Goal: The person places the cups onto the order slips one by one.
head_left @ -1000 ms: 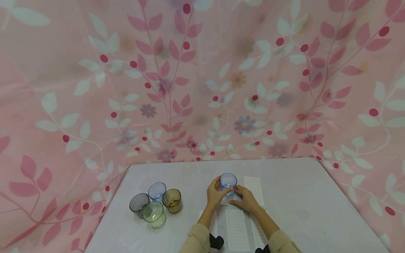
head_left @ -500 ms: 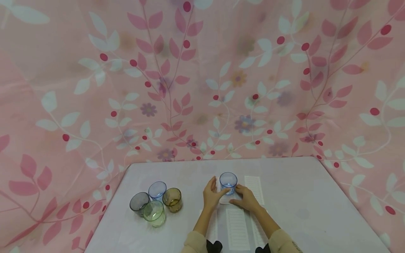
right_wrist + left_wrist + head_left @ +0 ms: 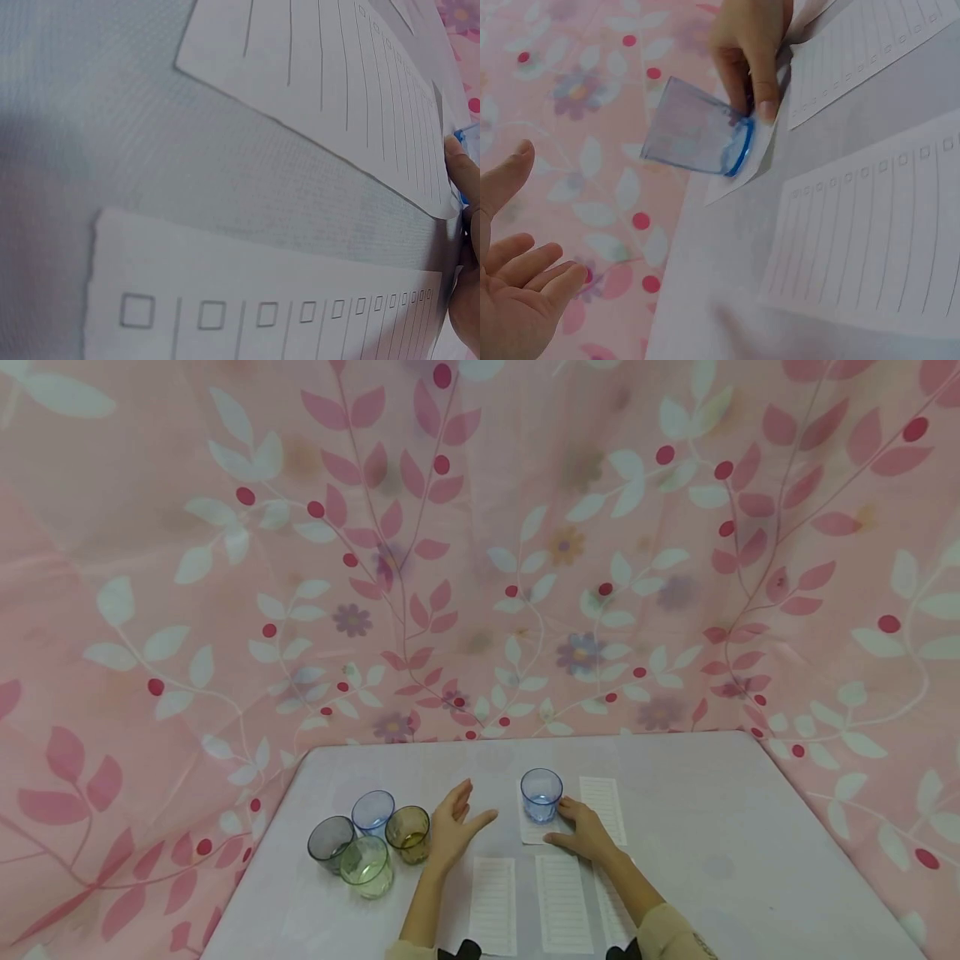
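Note:
A clear blue glass tumbler point(image 3: 542, 797) stands upright on a ruled paper sheet point(image 3: 532, 837) near the table's far side. My right hand point(image 3: 588, 837) is at its right; in the left wrist view, its fingertips are right at the tumbler's base and the thumb points down to the paper. My left hand point(image 3: 450, 833), fingers spread and holding nothing, is between that tumbler and a cluster of glasses. Nearest to it is an amber glass point(image 3: 408, 835). Beside that are a second blue glass point(image 3: 372, 814), a grey glass point(image 3: 330, 845) and a green glass point(image 3: 366, 870).
More ruled sheets lie on the white-covered table point(image 3: 712, 827): a left sheet point(image 3: 492, 906), a middle sheet point(image 3: 564, 906), one partly under my right forearm, and a far sheet point(image 3: 603, 806). Behind the table hangs a pink floral cloth point(image 3: 480, 560).
My left hand has let go of the blue tumbler and moved left toward the cluster of glasses. The tumbler and my right hand have stayed in place.

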The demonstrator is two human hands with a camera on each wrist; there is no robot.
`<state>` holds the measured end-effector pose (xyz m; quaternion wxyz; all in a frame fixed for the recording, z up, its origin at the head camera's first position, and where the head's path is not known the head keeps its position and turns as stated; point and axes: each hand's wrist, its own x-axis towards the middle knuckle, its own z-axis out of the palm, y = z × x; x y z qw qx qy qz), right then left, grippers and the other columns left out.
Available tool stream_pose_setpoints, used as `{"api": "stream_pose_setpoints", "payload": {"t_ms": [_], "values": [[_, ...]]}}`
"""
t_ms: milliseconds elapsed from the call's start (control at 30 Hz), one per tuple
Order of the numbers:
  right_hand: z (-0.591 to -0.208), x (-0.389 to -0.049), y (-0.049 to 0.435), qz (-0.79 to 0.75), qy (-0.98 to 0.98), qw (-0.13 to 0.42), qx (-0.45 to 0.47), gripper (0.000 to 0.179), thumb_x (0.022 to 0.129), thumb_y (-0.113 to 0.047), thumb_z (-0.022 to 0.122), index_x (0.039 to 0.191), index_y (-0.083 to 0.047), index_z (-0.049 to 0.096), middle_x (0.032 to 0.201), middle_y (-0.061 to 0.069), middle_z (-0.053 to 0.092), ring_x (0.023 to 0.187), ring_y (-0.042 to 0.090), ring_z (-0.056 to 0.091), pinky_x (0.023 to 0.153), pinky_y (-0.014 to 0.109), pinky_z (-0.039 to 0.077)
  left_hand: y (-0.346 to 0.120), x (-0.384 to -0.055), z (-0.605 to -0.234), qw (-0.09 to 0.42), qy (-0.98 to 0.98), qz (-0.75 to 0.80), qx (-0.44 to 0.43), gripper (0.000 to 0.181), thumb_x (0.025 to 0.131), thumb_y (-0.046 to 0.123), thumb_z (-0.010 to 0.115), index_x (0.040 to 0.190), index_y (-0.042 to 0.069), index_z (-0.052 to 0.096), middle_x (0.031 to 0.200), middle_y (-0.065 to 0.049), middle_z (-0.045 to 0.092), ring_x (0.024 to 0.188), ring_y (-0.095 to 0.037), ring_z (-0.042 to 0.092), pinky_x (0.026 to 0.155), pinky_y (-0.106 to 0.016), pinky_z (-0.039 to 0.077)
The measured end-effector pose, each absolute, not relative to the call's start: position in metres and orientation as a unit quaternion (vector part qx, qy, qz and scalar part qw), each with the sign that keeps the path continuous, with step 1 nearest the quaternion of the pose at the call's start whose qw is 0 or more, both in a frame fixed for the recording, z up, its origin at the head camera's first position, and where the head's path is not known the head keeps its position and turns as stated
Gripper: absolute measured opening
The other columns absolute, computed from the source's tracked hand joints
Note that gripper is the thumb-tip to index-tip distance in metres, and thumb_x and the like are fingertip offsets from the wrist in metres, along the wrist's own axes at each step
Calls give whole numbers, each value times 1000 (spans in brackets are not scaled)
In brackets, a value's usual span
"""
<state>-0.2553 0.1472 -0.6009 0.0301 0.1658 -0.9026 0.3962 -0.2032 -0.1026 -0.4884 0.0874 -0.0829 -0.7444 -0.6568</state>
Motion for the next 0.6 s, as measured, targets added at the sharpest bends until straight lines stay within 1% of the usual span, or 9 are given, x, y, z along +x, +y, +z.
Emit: {"api": "stream_pose_setpoints", "payload": {"t_ms": [100, 233, 400, 500, 600], "values": [[-600, -255, 147, 396, -903, 32, 164, 67, 74, -26, 80, 120, 15, 54, 134, 30, 46, 128, 44, 38, 107, 55, 31, -122, -199, -481, 96, -745, -657, -67, 64, 77, -2, 74, 130, -17, 42, 132, -36, 44, 125, -46, 41, 103, -51, 36], [-597, -253, 146, 393, -904, 31, 163, 67, 74, -26, 80, 120, 15, 54, 134, 30, 46, 129, 44, 38, 107, 54, 31, -151, -193, -477, 133, -762, -633, -39, 62, 78, 0, 74, 130, -16, 43, 131, -33, 46, 124, -44, 44, 102, -47, 39], [-597, -253, 146, 384, -907, 32, 168, 67, 74, -27, 80, 120, 15, 54, 133, 30, 47, 127, 44, 39, 106, 55, 32, -188, -186, -488, 175, -777, -605, -11, 59, 81, 4, 72, 130, -14, 45, 132, -30, 48, 124, -39, 46, 100, -39, 41], [-598, -254, 147, 378, -909, 32, 171, 67, 74, -27, 80, 120, 15, 54, 133, 31, 47, 127, 44, 40, 106, 55, 32, -206, -178, -490, 192, -782, -593, 9, 57, 80, 3, 73, 128, -14, 46, 131, -31, 48, 123, -40, 46, 99, -37, 41], [-599, -256, 147, 379, -909, 29, 171, 69, 75, -28, 79, 121, 15, 53, 134, 30, 46, 128, 44, 39, 107, 54, 32, -221, -170, -492, 210, -789, -577, 36, 56, 80, 6, 74, 126, -12, 49, 128, -30, 51, 120, -39, 49, 96, -30, 43]]}}
